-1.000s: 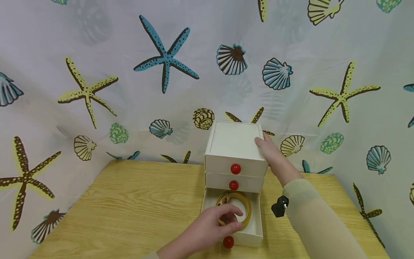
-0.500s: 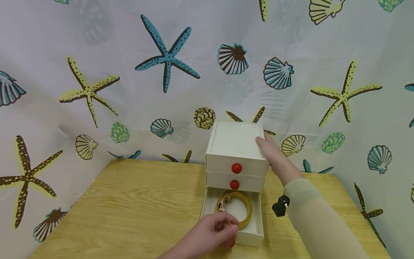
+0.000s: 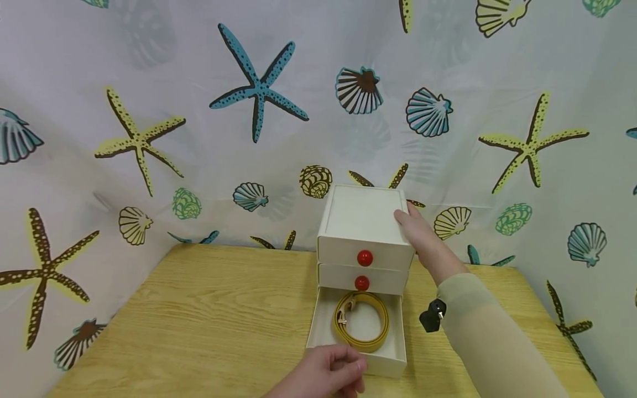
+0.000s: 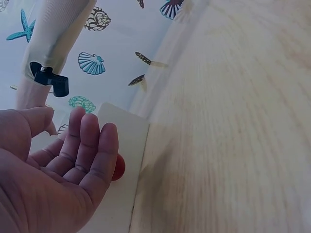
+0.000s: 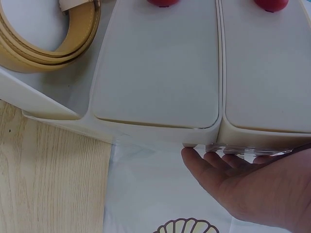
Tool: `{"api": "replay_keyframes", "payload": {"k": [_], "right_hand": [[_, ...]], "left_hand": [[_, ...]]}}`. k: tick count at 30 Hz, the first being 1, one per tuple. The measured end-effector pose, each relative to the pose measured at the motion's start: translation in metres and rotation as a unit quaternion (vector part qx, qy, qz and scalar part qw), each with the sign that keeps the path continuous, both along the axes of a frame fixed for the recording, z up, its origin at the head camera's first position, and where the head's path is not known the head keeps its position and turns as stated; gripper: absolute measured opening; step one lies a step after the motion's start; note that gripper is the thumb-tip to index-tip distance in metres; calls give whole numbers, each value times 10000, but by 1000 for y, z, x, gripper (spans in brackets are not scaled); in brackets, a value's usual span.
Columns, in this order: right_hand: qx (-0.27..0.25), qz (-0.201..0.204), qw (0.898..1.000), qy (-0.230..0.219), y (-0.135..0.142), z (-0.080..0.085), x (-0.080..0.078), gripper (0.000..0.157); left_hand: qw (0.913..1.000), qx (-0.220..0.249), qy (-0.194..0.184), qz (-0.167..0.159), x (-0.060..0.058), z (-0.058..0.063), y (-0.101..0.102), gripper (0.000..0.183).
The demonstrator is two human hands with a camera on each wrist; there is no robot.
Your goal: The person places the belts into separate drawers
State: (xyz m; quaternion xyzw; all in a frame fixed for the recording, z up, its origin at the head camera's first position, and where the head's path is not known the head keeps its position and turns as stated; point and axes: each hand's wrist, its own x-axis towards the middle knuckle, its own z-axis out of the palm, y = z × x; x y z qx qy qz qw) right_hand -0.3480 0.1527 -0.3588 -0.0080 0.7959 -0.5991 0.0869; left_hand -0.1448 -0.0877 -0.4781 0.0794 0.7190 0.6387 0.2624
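A small white drawer cabinet [image 3: 365, 213] stands on the table with its bottom drawer [image 3: 383, 365] pulled out. Inside that drawer lies a coiled mustard-yellow belt [image 3: 365, 346] with a pinkish buckle [image 3: 342, 316]. My left hand [image 3: 325, 371] is in front of the drawer, fingers loosely bent and holding nothing. Just behind those fingers, the left wrist view shows the drawer's red knob [image 4: 119, 167], partly hidden. My right hand [image 3: 419, 232] rests on the cabinet's right side, thumb over the top edge; its fingertips [image 5: 192, 154] lie along the side wall.
The two upper drawers, with red knobs [image 3: 365, 258], are closed. Wood-grain table surface [image 3: 224, 309] spreads to the left of the cabinet. A curtain [image 3: 308, 132] printed with starfish and shells hangs behind. A black device [image 3: 433, 316] is worn at the right wrist.
My left hand has drawn back from over the belt toward the drawer's front, uncovering the whole coil. My right hand stays at the cabinet's side.
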Motion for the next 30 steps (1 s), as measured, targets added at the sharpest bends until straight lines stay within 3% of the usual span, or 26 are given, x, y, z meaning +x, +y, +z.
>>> {"api": "replay_keyframes", "payload": {"k": [11, 23, 30], "right_hand": [[-108, 27, 9999, 18, 1, -2, 0, 70], [-68, 10, 10000, 4, 0, 0, 2, 71], [-32, -21, 10000, 7, 0, -1, 0, 71]], "left_hand": [[9997, 213, -105, -36, 5, -11, -3, 25], [9985, -319, -386, 214, 6, -19, -4, 23], [9979, -482, -279, 317, 5, -23, -7, 24]]}}
